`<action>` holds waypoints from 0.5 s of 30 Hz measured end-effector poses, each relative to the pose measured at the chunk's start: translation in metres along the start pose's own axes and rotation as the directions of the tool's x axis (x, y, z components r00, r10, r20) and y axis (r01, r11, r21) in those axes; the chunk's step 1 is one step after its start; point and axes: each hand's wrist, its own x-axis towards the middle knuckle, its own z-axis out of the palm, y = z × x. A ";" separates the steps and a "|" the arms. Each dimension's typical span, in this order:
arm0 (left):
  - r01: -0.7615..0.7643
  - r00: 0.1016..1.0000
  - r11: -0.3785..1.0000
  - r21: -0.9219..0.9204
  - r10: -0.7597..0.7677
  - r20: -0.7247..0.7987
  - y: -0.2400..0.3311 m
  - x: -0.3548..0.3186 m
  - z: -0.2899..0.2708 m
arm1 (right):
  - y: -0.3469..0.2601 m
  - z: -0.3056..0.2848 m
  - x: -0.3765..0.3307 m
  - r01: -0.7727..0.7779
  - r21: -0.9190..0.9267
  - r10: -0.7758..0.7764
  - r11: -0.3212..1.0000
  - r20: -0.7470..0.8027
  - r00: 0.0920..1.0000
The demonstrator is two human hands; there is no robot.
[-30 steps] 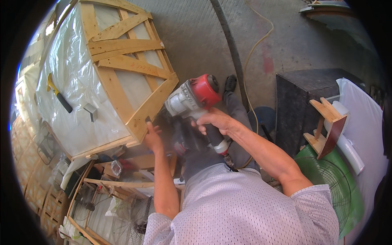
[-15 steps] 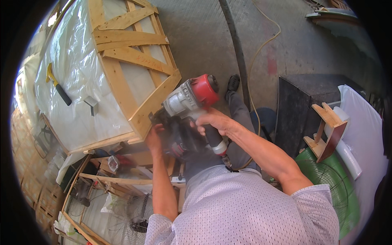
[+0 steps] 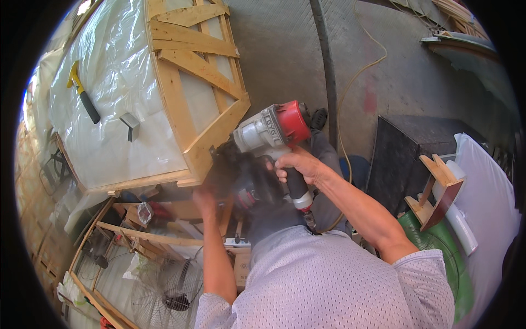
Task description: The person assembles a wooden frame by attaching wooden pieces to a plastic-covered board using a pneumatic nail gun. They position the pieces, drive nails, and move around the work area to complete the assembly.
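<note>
My right hand (image 3: 296,163) is wrapped around the black handle of a red and silver air nail gun (image 3: 256,131). The gun's nose points left, at the end board (image 3: 222,134) of a wooden crate; whether it touches cannot be told. Its dark round magazine is smeared by motion. My left hand (image 3: 204,198) is just below the crate's near corner, its fingers blurred and partly hidden. On the crate's plastic-wrapped side (image 3: 126,159) lie a hammer (image 3: 83,93) with a yellow head and black grip, and a small grey angled metal piece (image 3: 130,126).
A thin air hose (image 3: 342,118) runs from the gun's grip across the concrete floor. On the right stand a black box (image 3: 402,148), a small wooden frame (image 3: 438,192) and a green fan (image 3: 449,263). Lower left are timber framing (image 3: 153,237) and a wire fan guard (image 3: 164,290).
The view has shifted, so the crate appears farther right. My left hand has drawn down, away from the gun's nose. My right hand keeps hold of the nail gun.
</note>
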 end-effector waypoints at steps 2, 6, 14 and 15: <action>0.007 0.996 0.995 0.095 0.001 -0.088 -0.030 -0.006 -0.031 | -0.002 0.001 0.002 -0.016 -0.009 0.016 1.000 -0.013 1.000; 0.149 0.955 0.986 -0.081 -0.164 -0.247 -0.056 -0.022 -0.072 | -0.005 -0.002 -0.002 0.048 -0.052 -0.049 0.997 -0.015 0.999; -0.017 0.885 1.000 -0.001 0.015 -0.466 0.104 0.016 -0.110 | -0.015 -0.048 -0.013 0.165 -0.028 -0.167 0.986 -0.249 0.954; -0.064 0.884 0.998 -0.013 0.051 -0.466 0.128 0.023 -0.107 | -0.017 -0.055 -0.013 0.182 -0.046 -0.187 0.982 -0.255 0.949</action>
